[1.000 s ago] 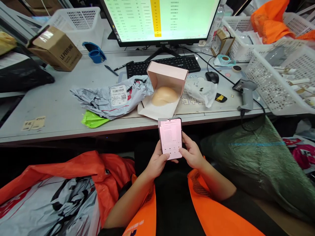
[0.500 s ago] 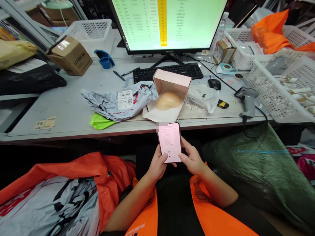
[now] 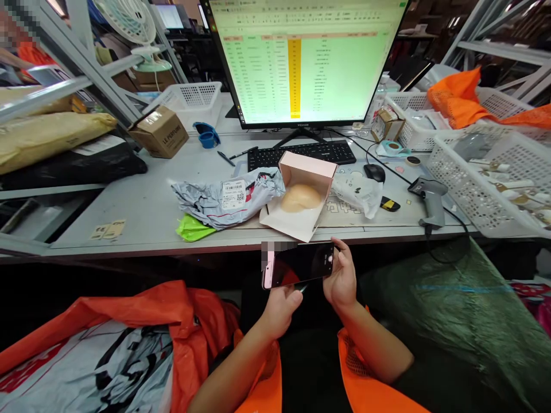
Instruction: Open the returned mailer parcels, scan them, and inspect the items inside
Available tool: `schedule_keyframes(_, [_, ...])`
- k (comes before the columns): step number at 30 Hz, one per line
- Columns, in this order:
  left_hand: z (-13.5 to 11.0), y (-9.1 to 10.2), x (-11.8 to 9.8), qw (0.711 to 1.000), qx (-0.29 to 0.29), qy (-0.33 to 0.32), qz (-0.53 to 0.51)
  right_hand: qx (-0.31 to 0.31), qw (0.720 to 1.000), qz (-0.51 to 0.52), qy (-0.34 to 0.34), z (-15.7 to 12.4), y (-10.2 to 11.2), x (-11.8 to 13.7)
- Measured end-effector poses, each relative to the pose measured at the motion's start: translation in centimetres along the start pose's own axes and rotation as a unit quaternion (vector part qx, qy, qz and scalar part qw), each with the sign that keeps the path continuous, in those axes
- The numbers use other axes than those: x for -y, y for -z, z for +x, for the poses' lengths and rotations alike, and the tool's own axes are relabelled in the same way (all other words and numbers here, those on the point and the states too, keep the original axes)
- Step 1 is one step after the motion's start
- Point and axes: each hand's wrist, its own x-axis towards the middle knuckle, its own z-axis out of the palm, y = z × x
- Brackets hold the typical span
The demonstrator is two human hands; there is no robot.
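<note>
A smartphone [image 3: 303,267] is held sideways just below the desk's front edge, its screen mostly dark with a camera-like display. My right hand [image 3: 341,279] is closed around its right end. My left hand [image 3: 282,310] is at its lower edge, thumb below the phone; its other fingers are largely hidden behind it. Beyond the phone, an open pink-and-white box [image 3: 307,166] lies on the desk with a smooth beige rounded object [image 3: 300,198] in it. Left of the box is a crumpled grey plastic mailer bag [image 3: 202,203] with a barcode label.
Behind the box stand a keyboard [image 3: 301,154] and a monitor [image 3: 310,69]. To the right are a mouse [image 3: 374,172], a barcode scanner [image 3: 430,201] and a white basket [image 3: 465,203]. A cardboard box [image 3: 159,132] sits at left. A red-orange sack [image 3: 189,321] of mailers is by my left side.
The phone has turned from upright to sideways, and its pale screen has become mostly dark. My right hand has shifted to its right end, my left hand lower. The camera view has tilted up.
</note>
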Motion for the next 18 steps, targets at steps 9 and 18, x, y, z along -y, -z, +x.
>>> schedule_keyframes(9, [-0.3, 2.7, -4.5, 0.996, -0.053, -0.026, 0.066, 0.014, 0.998, -0.032, 0.043, 1.2, -1.2, 1.5])
schedule_keyframes(18, [1.0, 4.7, -10.3, 0.893, -0.122, -0.166, 0.401, 0.103, 0.967, -0.127, 0.194, 2.5, -3.1, 5.9])
